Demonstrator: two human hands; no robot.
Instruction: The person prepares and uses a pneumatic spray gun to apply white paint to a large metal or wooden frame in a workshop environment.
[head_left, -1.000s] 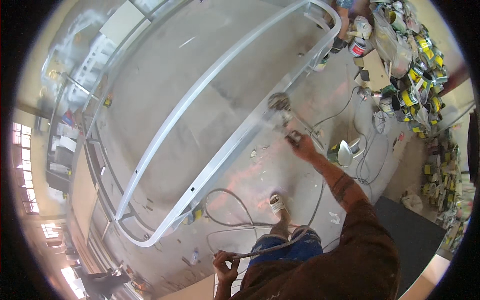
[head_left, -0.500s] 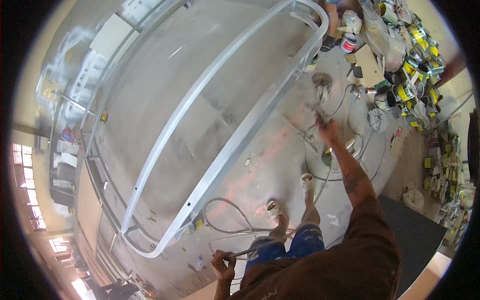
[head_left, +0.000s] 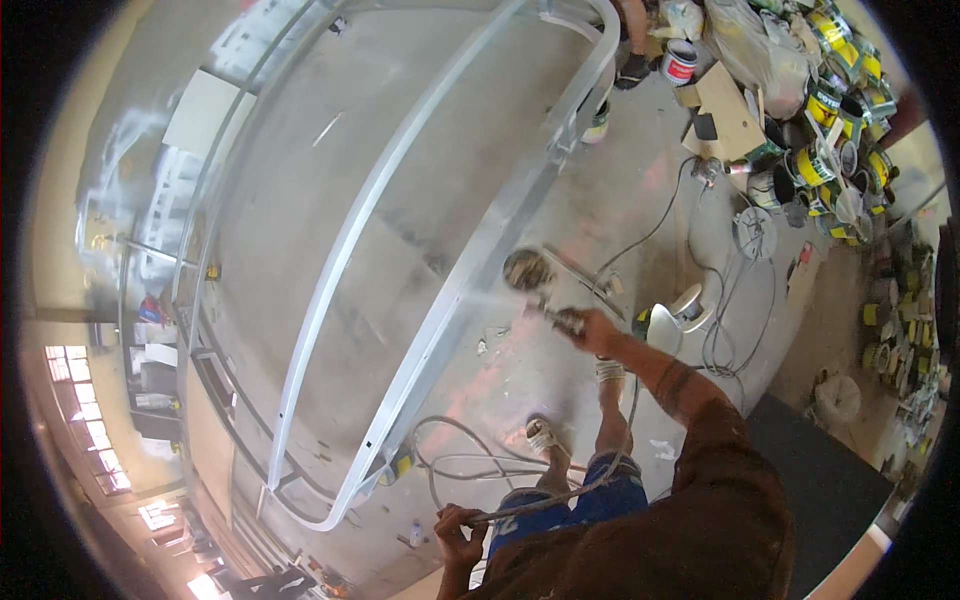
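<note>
My right hand (head_left: 595, 332) is closed around the handle of a spray gun (head_left: 558, 316) with a round cup (head_left: 527, 270) on top. A pale mist leaves the nozzle toward the near rail of a long grey metal frame (head_left: 425, 335) with rounded ends. The gun stays apart from the rail, to its right. Low in the picture, my left hand (head_left: 460, 533) is wrapped around a grey hose (head_left: 545, 502), which crosses in front of my shorts and rises toward the gun. The fingers on the gun's trigger are too small to make out.
Hose loops (head_left: 470, 455) lie on the floor by my sandals. Cables (head_left: 715, 320) and a white reel (head_left: 688, 305) are to the right. Paint cans (head_left: 820, 165) are heaped at the far right. Another person's leg (head_left: 635, 30) stands at the frame's far end, near a can (head_left: 679, 62).
My right hand has swung left and nearer to me with the spray gun, from over the floor toward the frame's near rail. My left hand still grips the hose. The view has shifted slightly.
</note>
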